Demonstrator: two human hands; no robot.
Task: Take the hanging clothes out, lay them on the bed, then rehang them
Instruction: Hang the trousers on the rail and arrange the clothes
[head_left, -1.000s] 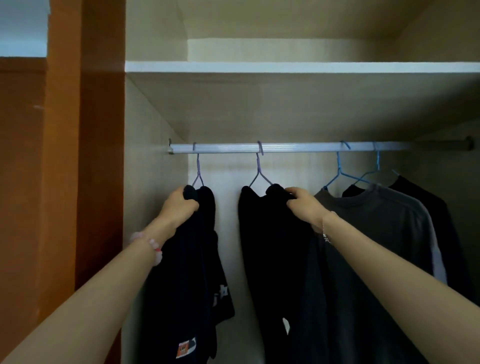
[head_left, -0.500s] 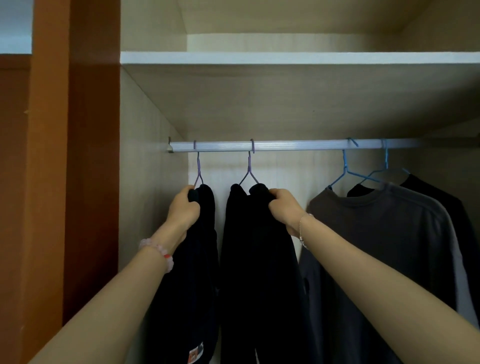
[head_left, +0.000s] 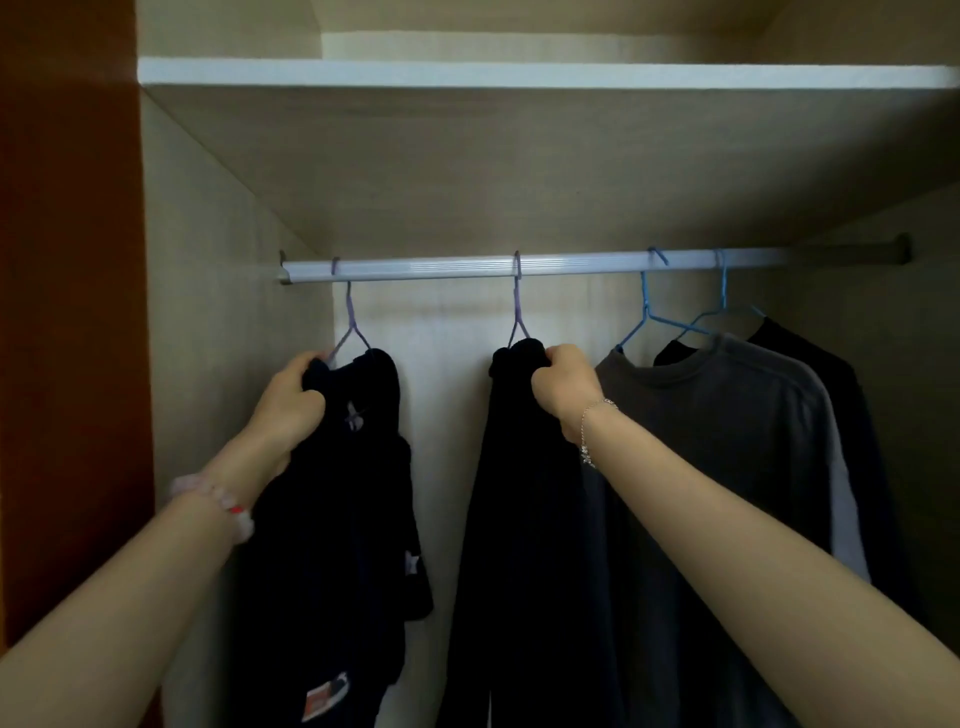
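Note:
Inside the wardrobe a silver rail (head_left: 467, 269) carries several hangers. My left hand (head_left: 291, 402) grips the shoulder of a dark navy garment (head_left: 348, 519) on a purple hanger (head_left: 349, 322) at the rail's left end. My right hand (head_left: 566, 387) is closed on the top of a black garment (head_left: 519, 519) that hangs from a second purple hanger (head_left: 517, 312) at mid-rail. To the right a grey sweatshirt (head_left: 727, 441) hangs on a blue hanger (head_left: 647, 317), with another black top (head_left: 831, 395) behind it.
A white-edged shelf (head_left: 519, 75) runs above the rail. The wardrobe's left side wall (head_left: 208, 312) stands close to my left hand, and an orange-brown door panel (head_left: 67, 312) lies further left. The bed is out of view.
The black garment under my right hand has slid right along the rail, away from the navy one. My left hand keeps its grip at the left end.

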